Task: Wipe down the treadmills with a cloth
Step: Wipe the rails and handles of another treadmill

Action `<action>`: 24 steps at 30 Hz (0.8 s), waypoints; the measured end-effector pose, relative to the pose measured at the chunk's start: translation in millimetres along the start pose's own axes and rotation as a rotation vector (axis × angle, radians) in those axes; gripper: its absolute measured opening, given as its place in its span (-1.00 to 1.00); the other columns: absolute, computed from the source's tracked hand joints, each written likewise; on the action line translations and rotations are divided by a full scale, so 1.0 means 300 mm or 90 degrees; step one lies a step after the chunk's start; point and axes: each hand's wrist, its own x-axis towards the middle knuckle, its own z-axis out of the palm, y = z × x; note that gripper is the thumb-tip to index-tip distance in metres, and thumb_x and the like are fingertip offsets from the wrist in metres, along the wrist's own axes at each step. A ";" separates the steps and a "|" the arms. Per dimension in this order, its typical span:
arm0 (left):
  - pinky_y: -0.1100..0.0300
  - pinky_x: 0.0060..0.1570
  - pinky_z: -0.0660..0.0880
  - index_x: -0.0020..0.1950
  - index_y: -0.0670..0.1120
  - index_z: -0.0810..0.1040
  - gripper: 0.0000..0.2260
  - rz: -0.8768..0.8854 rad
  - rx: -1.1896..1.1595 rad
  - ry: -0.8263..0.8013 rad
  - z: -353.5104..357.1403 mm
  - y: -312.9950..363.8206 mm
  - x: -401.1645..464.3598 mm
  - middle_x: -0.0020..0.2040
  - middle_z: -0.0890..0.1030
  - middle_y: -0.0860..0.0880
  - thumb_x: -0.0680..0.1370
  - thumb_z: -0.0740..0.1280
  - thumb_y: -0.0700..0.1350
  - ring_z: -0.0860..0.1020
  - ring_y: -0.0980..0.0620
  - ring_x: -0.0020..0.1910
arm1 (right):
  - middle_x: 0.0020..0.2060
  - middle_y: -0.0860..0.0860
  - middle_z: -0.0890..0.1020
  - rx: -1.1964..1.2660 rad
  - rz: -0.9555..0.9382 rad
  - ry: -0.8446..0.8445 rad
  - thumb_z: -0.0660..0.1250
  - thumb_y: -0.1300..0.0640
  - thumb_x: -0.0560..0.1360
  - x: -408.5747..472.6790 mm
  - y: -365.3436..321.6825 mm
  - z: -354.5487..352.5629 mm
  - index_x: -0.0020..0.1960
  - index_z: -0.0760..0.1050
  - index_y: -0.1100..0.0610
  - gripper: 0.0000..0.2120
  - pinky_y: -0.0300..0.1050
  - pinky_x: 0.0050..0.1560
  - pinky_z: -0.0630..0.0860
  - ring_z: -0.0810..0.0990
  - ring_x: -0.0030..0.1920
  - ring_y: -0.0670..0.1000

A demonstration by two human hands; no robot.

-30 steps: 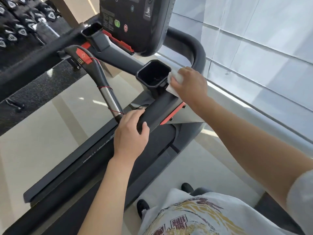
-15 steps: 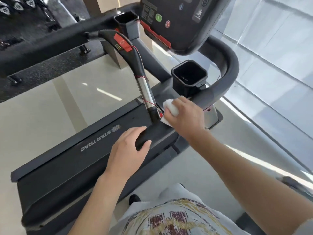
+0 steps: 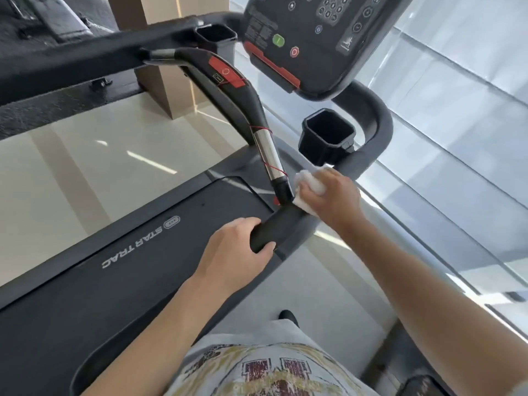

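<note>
My right hand (image 3: 331,195) pinches cloth (image 3: 310,182) against handrail (image 3: 288,224); left hand (image 3: 237,252) grips its end. Console (image 3: 314,38), belt (image 3: 143,267) probably still unwiped.

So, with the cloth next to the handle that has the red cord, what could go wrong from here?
1. The white cloth, held by the right hand, works close to the thin red cord wound round the chrome grip; it might snag and pull the cord loose.
2. The console buttons sit just above; a later wipe there could press one by accident.
3. The left hand grips the handrail end, so that patch may stay unwiped.
</note>
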 end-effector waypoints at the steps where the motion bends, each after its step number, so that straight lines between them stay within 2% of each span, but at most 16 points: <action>1: 0.02 0.02 0.60 0.14 -0.02 0.61 -0.75 -0.002 -0.013 -0.005 -0.005 -0.002 0.000 -0.02 0.65 0.07 0.55 0.44 0.08 0.61 0.02 -0.04 | -0.27 -0.07 0.48 -0.011 0.046 0.004 0.35 -0.23 0.52 0.024 0.018 -0.009 -0.24 0.42 0.04 -0.63 -0.07 -0.21 0.37 0.49 -0.26 0.04; 5: 0.06 -0.01 0.61 0.09 0.01 0.62 -0.79 0.000 -0.054 -0.018 -0.019 -0.012 -0.001 -0.06 0.67 0.11 0.51 0.47 0.04 0.63 0.04 -0.08 | -0.26 -0.09 0.45 -0.048 0.130 0.029 0.29 -0.25 0.54 0.001 -0.049 0.007 -0.28 0.35 0.00 -0.61 -0.08 -0.20 0.29 0.50 -0.23 0.08; 9: 0.10 -0.14 0.51 0.00 0.02 0.58 -0.84 0.002 -0.049 -0.023 -0.018 -0.018 -0.004 -0.13 0.64 0.09 0.51 0.46 0.04 0.59 0.01 -0.15 | -0.23 -0.10 0.47 -0.019 0.061 -0.013 0.33 -0.20 0.54 -0.163 -0.211 0.057 -0.22 0.41 -0.04 -0.71 -0.05 -0.21 0.37 0.48 -0.25 0.02; 12: 0.13 -0.23 0.35 -0.10 0.03 0.46 -0.81 0.012 -0.034 -0.018 -0.009 -0.022 -0.012 -0.18 0.59 0.09 0.50 0.45 0.04 0.50 0.02 -0.21 | -0.26 -0.08 0.45 0.040 0.025 -0.026 0.35 -0.19 0.52 -0.264 -0.274 0.086 -0.23 0.38 0.01 -0.68 -0.06 -0.27 0.40 0.46 -0.30 -0.01; 16: 0.08 -0.13 0.46 0.07 -0.02 0.51 -0.78 0.062 0.006 -0.008 0.009 -0.035 -0.018 -0.06 0.60 0.03 0.52 0.44 0.04 0.55 -0.03 -0.08 | -0.27 -0.14 0.44 0.006 -0.090 -0.036 0.33 -0.20 0.52 -0.206 -0.204 0.053 -0.15 0.52 0.03 -0.70 -0.12 -0.30 0.39 0.46 -0.30 -0.03; 18: 0.03 0.01 0.54 0.23 -0.05 0.54 -0.68 0.068 0.029 -0.006 0.012 -0.036 -0.019 0.03 0.62 0.01 0.54 0.42 0.05 0.59 -0.05 0.04 | -0.26 -0.14 0.45 -0.013 -0.053 -0.016 0.37 -0.17 0.53 -0.119 -0.118 0.028 -0.15 0.52 -0.02 -0.76 -0.13 -0.27 0.36 0.47 -0.27 -0.03; 20: 0.00 0.11 0.55 0.33 -0.08 0.53 -0.61 0.062 0.026 -0.005 0.011 -0.036 -0.020 0.10 0.63 0.00 0.56 0.42 0.05 0.59 -0.06 0.11 | -0.28 -0.11 0.44 -0.043 0.034 0.017 0.36 -0.18 0.51 -0.019 -0.027 -0.002 -0.22 0.43 -0.01 -0.71 -0.09 -0.24 0.35 0.45 -0.26 0.00; 24: 0.01 0.13 0.55 0.36 -0.06 0.53 -0.59 0.044 0.013 -0.006 0.012 -0.034 -0.016 0.13 0.63 0.02 0.57 0.43 0.08 0.59 -0.04 0.14 | -0.30 -0.02 0.48 -0.058 0.100 0.042 0.27 -0.20 0.48 0.095 0.063 -0.032 -0.29 0.35 0.08 -0.62 0.04 -0.21 0.49 0.48 -0.26 0.08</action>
